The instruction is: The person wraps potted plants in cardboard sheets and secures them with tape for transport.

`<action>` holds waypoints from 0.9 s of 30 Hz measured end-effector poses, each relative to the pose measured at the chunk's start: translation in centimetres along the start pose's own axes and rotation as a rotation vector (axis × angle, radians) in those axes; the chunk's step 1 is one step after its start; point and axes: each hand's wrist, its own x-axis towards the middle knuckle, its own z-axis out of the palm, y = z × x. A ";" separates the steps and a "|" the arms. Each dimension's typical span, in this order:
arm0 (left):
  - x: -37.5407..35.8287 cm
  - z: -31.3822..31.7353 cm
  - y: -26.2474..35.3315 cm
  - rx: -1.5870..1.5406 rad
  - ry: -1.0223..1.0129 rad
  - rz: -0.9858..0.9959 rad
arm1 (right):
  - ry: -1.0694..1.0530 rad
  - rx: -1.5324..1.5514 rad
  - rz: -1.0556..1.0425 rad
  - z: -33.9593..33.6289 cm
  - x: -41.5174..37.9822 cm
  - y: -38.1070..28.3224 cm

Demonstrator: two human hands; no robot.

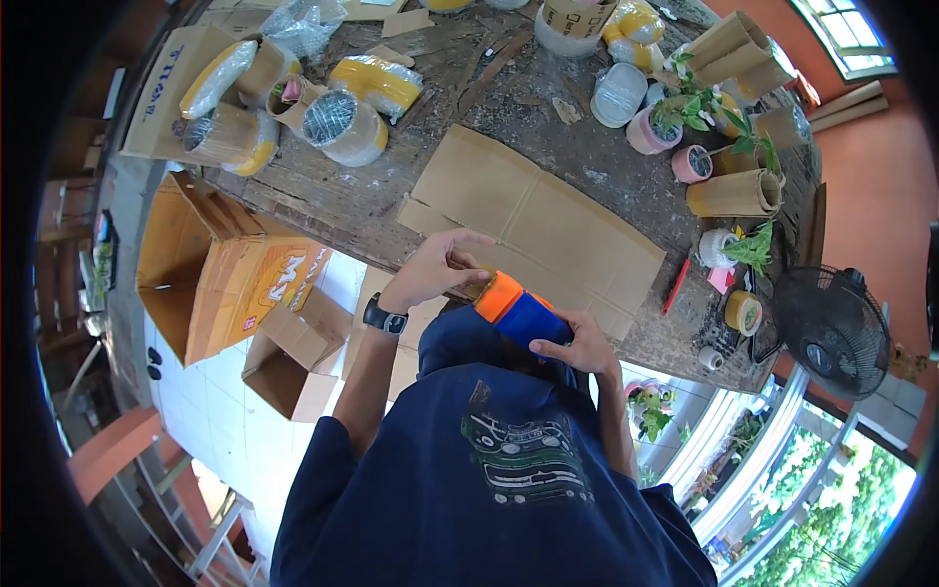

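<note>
In my right hand [577, 344] is an orange-and-blue tape dispenser [526, 315], judging by its shape, held close to my chest by its blue body. My left hand [440, 272], with a dark watch on the wrist, is at the orange front. Its thumb and fingers pinch a small brownish strip there that looks like the tape end. Beyond both hands, a flat creased cardboard sheet [548, 225] lies on the worn wooden table [469, 98]. A red pen-like tool [676, 286] rests beside the sheet's right edge.
Wrapped pots [344, 127] and a cardboard box [168, 93] stand at the back left. Along the right are potted plants [693, 163], cardboard tubes [736, 194] and a tape roll [743, 313]. A black fan [831, 333] stands by the right edge. Open boxes [220, 284] sit below left.
</note>
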 end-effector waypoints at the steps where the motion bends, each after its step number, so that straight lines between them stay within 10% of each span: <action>1: 0.1 0.0 0.0 0.023 0.009 0.007 | 0.013 -0.002 -0.004 0.1 0.0 -0.1; 27: 19.1 1.8 -0.9 1.514 0.132 0.324 | 0.667 0.045 0.130 -4.0 -10.5 4.9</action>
